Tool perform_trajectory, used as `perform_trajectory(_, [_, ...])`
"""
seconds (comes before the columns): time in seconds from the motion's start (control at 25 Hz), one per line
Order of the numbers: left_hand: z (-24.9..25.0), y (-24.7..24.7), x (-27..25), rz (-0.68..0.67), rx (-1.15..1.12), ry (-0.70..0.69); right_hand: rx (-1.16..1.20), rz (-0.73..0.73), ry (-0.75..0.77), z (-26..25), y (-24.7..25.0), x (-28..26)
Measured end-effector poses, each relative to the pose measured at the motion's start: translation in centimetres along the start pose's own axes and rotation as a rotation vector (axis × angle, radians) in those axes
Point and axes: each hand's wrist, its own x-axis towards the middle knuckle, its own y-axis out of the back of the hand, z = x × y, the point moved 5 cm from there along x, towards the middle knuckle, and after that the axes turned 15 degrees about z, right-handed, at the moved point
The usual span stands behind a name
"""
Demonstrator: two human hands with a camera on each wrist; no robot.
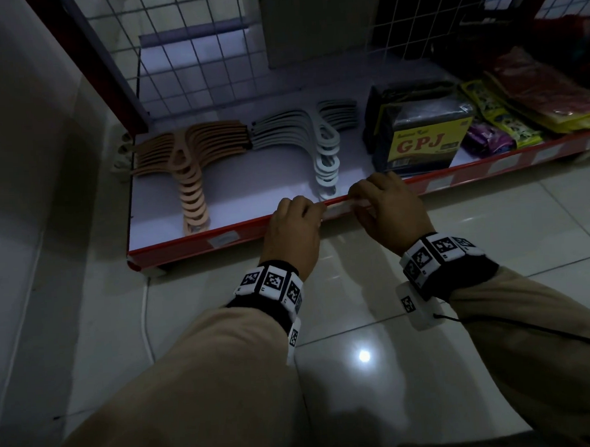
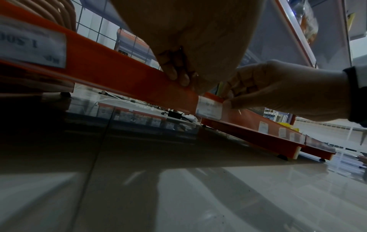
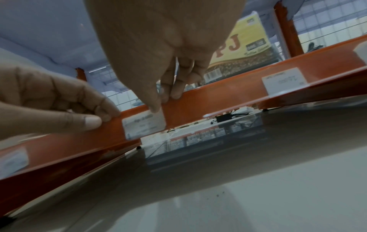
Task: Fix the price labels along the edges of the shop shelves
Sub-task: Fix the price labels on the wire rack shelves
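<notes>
Right wrist view: right hand (image 3: 158, 75) pinches the price label (image 3: 144, 125) on the shelf edge (image 3: 218, 94); left hand (image 3: 59, 106) grips the edge beside it. Best to slide it level, then press flat.

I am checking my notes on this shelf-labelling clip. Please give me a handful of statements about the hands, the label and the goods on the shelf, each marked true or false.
1. Both hands are at the red shelf edge. True.
2. The right hand touches the price label with its thumb. True.
3. The left hand is lifting a hanger. False: it grips the shelf edge beside the label.
4. The tan hangers lie left of the white hangers. True.
5. The yellow GPJ pack lies on the floor. False: it sits on the shelf.
</notes>
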Motion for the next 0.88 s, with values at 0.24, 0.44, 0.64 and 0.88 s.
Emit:
perform_trajectory(0.24, [-2.4,2.2,-1.5,-0.031,0.192,-0.013,-0.007,-0.024,0.071,-3.2,-1.2,0.0])
perform_trajectory(0.44, [-7.0,5.1,-4.5,0.053,0.337,0.099,0.048,-0.074,0.177,-8.2,-3.4,0.8])
perform_trajectory(0.64, [-10.7,7.0,-7.9,0.011,0.383,0.200,0.023,-0.134,0.228,-11.7,-5.4,1.4])
perform_trajectory(0.88, [-11.0,6.4,-8.5,0.004,0.351,0.237,0.105,-0.037,0.306,-13.6,-5.8,1.0])
